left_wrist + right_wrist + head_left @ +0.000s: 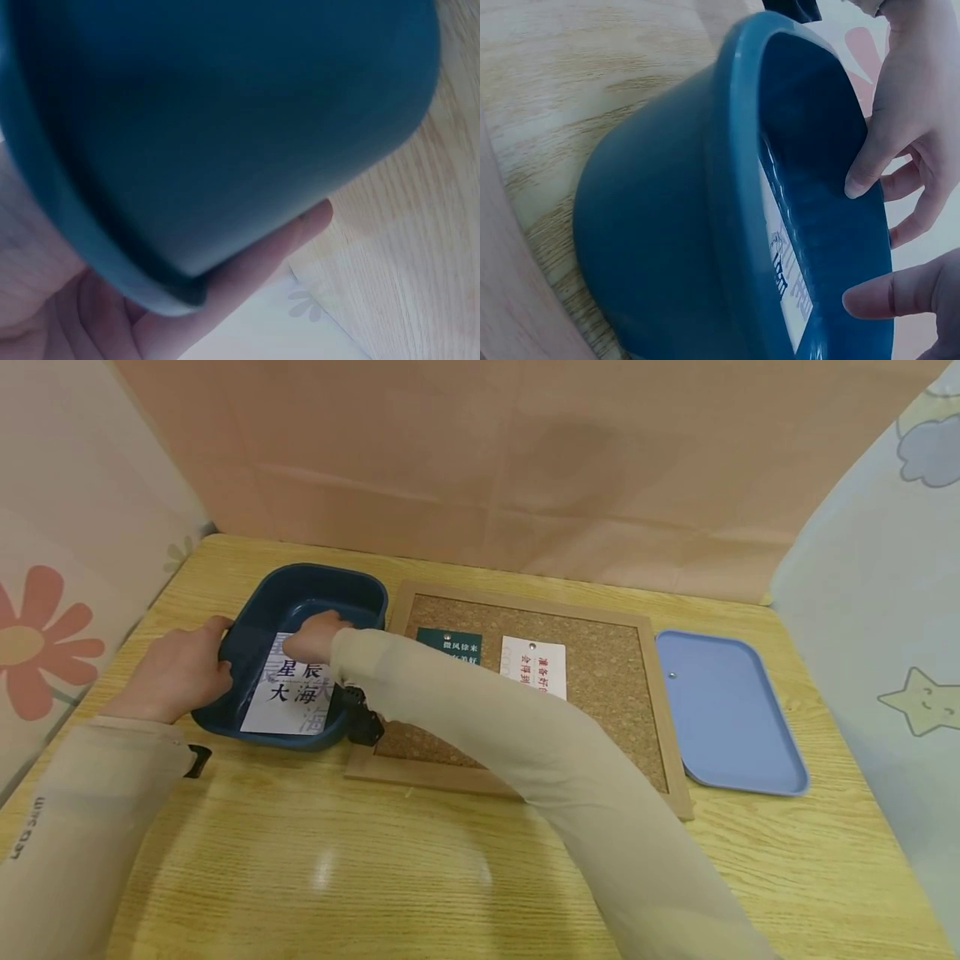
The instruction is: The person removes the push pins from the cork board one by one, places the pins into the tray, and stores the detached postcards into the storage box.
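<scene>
My right sleeve [525, 743] lies nearest the head camera, running diagonally from the lower right across the cork board to the basin.

Wooden table [420, 877]: pale grain, carries everything below.

Cork board [600, 693], wood-framed, flat at table centre. Two cards are pinned on it: a dark green card [450, 646] and, just to its right, a white card with red print [534, 665]. My sleeve covers the lower part of both.

Light blue tray [731, 718]: just right of the board's frame, lying flat.

Dark blue basin [300, 589]: left of the board, its right rim just beside the frame. The right wrist view shows its outer wall and rim close up.

White sheet with large black characters [288, 697]: lies flat on the basin floor, toward the near side.

Left hand [180, 672]: grips the basin's left rim, thumb [870, 161] hooked inside the wall, fingers curled around the outside; the left wrist view shows a finger [285, 236] along the outer wall.

Right hand [315, 637]: inside the basin, over the top edge of the sheet, fingers bent downward toward it. I cannot tell whether they pinch the sheet or only touch it.
</scene>
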Motion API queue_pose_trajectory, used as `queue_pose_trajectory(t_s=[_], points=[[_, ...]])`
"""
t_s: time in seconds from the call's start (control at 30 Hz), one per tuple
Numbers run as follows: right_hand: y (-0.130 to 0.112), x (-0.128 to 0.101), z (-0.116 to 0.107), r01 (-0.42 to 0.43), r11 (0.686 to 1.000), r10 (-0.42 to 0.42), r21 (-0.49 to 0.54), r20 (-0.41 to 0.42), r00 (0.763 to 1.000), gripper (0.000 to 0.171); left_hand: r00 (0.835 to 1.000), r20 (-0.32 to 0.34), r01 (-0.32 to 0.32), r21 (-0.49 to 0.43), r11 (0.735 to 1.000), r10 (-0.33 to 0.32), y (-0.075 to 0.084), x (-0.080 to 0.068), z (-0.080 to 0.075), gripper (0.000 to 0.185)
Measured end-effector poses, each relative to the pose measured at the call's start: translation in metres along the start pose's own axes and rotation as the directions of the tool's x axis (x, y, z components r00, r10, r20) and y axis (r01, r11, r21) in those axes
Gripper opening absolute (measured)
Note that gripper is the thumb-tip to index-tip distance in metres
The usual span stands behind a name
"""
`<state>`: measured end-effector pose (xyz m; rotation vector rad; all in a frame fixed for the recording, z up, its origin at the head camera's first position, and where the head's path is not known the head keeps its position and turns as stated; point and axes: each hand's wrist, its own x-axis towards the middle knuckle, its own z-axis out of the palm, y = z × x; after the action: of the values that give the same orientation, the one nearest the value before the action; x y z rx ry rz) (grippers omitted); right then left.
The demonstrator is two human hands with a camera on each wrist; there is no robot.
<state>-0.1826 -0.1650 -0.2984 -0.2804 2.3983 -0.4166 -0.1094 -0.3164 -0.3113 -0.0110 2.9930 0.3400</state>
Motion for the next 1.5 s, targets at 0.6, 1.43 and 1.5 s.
queue_pose_trajectory(t_s=[0.6, 1.43, 1.5], points=[[0.026, -0.002, 0.001, 0.263, 0.926, -0.211, 0.272, -0.206, 0.955, 0.026, 1.0, -0.006, 0.02, 0.006, 1.0, -0.02, -0.001, 0.002, 0.002, 0.055], [0.077, -0.021, 0.004, 0.58, 0.683, -0.427, 0.444, -0.403, 0.81, 0.021, 0.998, 0.008, 0.059, 0.03, 0.998, -0.059, -0.004, 0.001, 0.006, 0.058], [0.081, -0.022, 0.004, 0.587, 0.693, -0.43, 0.417, -0.415, 0.802, 0.021, 0.999, 0.002, 0.049, 0.036, 0.998, -0.049, -0.004, 0.0, 0.005, 0.057]])
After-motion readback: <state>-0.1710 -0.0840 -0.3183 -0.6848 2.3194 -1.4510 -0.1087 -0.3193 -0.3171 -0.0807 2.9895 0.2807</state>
